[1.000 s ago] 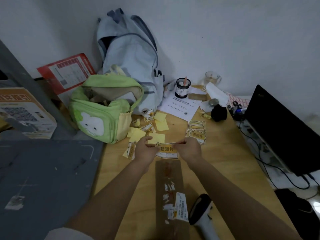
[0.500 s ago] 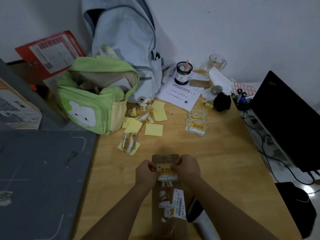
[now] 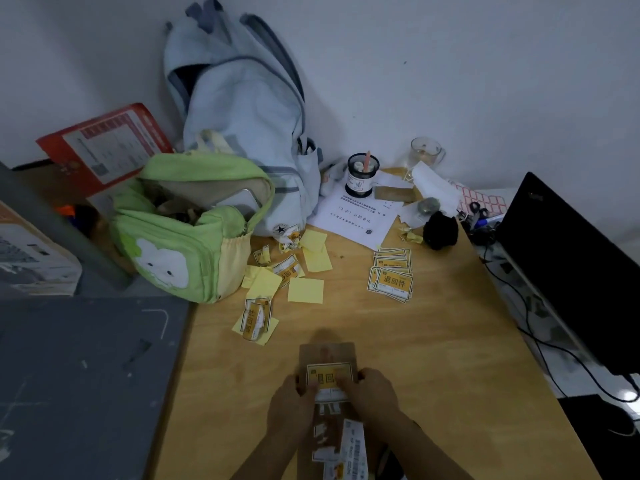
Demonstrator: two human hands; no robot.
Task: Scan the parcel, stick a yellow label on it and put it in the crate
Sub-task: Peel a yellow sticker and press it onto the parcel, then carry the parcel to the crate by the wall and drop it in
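Observation:
A long brown parcel (image 3: 327,355) lies on the wooden table (image 3: 450,358) near its front edge, with a white barcode label (image 3: 353,452) toward me. A yellow label (image 3: 329,375) sits flat on the parcel's top. My left hand (image 3: 291,407) presses its left edge with the thumb and my right hand (image 3: 374,393) presses its right edge. A stack of more yellow labels (image 3: 393,280) lies farther back on the table. The scanner is almost hidden under my right forearm. I see no crate that I can tell apart.
A green bag (image 3: 187,233) and a pale blue backpack (image 3: 242,109) stand at the back left, with yellow backing papers (image 3: 304,289) scattered beside them. A black laptop (image 3: 568,265) with cables is at the right. A pen cup (image 3: 362,174), a glass (image 3: 426,152) and papers (image 3: 356,216) sit at the back.
Both hands carried the yellow label from over the table back toward me and laid it on the parcel. They now press it down with the fingers.

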